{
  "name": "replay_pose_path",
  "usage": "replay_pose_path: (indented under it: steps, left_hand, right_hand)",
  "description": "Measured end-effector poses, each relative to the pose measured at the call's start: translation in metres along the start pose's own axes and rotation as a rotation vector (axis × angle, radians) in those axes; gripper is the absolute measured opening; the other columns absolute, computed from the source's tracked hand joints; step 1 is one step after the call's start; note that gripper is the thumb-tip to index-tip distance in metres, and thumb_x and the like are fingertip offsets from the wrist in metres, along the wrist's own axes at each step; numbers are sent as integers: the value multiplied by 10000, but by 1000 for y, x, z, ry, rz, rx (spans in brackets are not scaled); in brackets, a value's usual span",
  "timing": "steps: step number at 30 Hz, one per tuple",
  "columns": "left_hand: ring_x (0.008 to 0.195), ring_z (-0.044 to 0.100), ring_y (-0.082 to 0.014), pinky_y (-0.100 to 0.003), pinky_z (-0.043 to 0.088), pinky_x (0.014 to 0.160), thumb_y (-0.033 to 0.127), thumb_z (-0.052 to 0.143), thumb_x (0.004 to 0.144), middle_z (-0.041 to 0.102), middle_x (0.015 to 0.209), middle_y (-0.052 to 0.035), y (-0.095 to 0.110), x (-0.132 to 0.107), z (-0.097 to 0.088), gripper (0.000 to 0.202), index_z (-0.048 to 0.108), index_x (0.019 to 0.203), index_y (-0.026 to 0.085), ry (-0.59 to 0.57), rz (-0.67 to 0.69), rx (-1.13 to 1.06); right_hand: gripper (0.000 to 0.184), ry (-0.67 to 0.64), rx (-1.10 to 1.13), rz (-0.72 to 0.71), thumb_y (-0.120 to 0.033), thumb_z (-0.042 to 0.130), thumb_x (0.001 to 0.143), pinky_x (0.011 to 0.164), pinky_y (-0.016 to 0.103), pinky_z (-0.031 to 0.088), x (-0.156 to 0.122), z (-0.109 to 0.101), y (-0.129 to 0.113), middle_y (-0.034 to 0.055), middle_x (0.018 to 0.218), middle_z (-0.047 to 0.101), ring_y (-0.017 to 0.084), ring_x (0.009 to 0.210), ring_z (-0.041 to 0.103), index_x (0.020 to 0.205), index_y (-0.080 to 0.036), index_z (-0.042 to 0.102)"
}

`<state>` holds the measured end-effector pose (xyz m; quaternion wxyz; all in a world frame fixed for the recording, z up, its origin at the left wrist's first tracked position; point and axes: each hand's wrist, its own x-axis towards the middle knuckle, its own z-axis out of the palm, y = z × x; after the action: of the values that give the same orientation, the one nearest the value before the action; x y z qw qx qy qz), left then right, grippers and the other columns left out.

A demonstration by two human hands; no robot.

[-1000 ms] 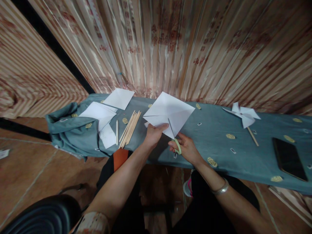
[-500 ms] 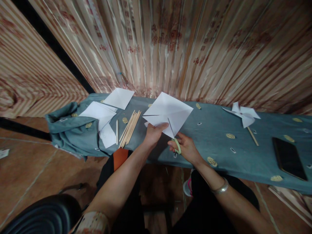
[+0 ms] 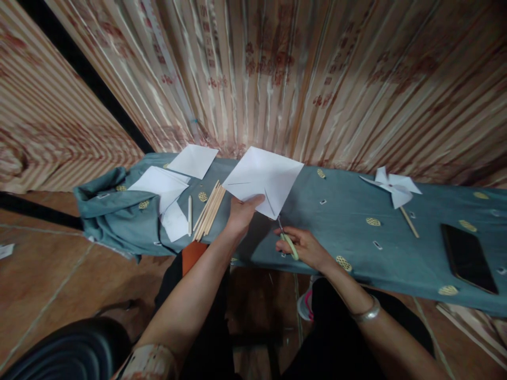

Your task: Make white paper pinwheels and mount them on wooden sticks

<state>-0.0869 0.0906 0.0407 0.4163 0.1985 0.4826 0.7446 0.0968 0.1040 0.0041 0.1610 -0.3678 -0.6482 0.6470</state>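
A square sheet of white paper [image 3: 273, 171] is pinched by my left hand [image 3: 242, 211], its thumb lying on top. Two slits run inward in the sheet, one from the left corner and one from the near corner. My right hand [image 3: 299, 244] is closed on a pair of scissors with light green handles [image 3: 290, 246]. The blades point away from me, their tips close to the near corner of the paper. Left of my left hand lies a bundle of thin wooden sticks [image 3: 209, 211], with a pale pencil-like stick [image 3: 190, 215] beside it.
White paper sheets [image 3: 158, 184] and a separate square sheet [image 3: 194, 161] lie at the left. On the right are a paper pinwheel on a stick [image 3: 396, 189] and a dark phone or tablet [image 3: 469, 257]. A grey-green cloth [image 3: 340, 200] covers the narrow table; a curtain [image 3: 277, 79] hangs behind.
The scissors have come out of the slit at the near corner and moved slightly down. My left hand has shifted the paper a little to the left.
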Motion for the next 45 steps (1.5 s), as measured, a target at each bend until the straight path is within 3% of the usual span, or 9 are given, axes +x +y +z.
replay_pose_path:
  steps: [4, 7, 11, 16, 21, 26, 32, 38, 45]
  left_hand:
    - [821, 675, -240, -319, 522, 722, 219, 772, 495, 711, 712, -31, 0, 2, -1, 281, 679, 753, 158, 11, 44, 40]
    - [790, 668, -241, -324, 518, 702, 209, 759, 496, 710, 710, -37, -2, 0, -2, 231, 671, 702, 154, -17, 23, 115]
    - [746, 659, -235, -337, 513, 710, 187, 760, 489, 720, 739, -47, -7, -4, -3, 249, 690, 724, 147, -148, -79, 184]
    - [735, 648, -232, -336, 500, 722, 145, 724, 521, 716, 733, -45, -12, -10, -5, 216, 702, 736, 140, -301, -175, 345]
    - [725, 650, -223, -311, 486, 701, 132, 723, 551, 715, 727, -39, -16, -13, -7, 211, 717, 762, 132, -405, -203, 440]
    - [624, 639, -201, -296, 483, 642, 199, 791, 556, 708, 672, -40, -17, -13, -6, 200, 725, 728, 123, -348, -285, 375]
    - [771, 680, -237, -352, 530, 764, 447, 779, 646, 738, 795, -80, -11, -16, 3, 367, 729, 837, 137, -386, -388, -87]
    - [927, 671, -207, -391, 502, 922, 277, 740, 736, 730, 963, -55, -14, -29, 13, 235, 688, 945, 183, -318, -444, -233]
    - [756, 675, -154, -325, 569, 794, 231, 580, 899, 732, 915, -44, -16, -24, 16, 167, 634, 1046, 175, -25, -457, -249]
  right_hand:
    - [528, 43, 4, 49, -593, 765, 638, 547, 266, 488, -3, -13, -1, 10, 649, 675, 150, 587, 617, 927, -159, 683]
    - [554, 252, 84, 6, -623, 779, 597, 572, 269, 486, -2, -28, -8, 23, 692, 691, 141, 592, 605, 900, -172, 677]
    - [507, 477, 251, -106, -650, 750, 636, 529, 251, 445, -2, -52, -19, 22, 707, 687, 122, 568, 569, 863, -202, 682]
    - [538, 453, 395, -161, -693, 746, 603, 532, 258, 442, -3, -72, -23, 7, 725, 667, 139, 610, 576, 866, -226, 708]
    - [477, 438, 341, -72, -488, 901, 461, 542, 243, 422, 2, -68, -21, -35, 656, 658, 120, 568, 554, 804, -218, 707]
    - [409, 407, 401, -20, -367, 912, 450, 497, 224, 407, 3, -59, -23, -33, 648, 691, 108, 511, 554, 767, -198, 716]
    - [366, 554, 607, -78, -288, 900, 432, 521, 238, 465, 12, -50, -22, -43, 613, 679, 119, 529, 579, 718, -198, 689]
    - [354, 570, 696, -132, -311, 887, 479, 582, 292, 506, 27, -33, -18, -28, 649, 687, 149, 578, 611, 716, -201, 648]
    - [373, 517, 548, -184, -375, 885, 490, 633, 272, 480, 31, -11, -20, -27, 699, 695, 132, 617, 593, 744, -199, 676]
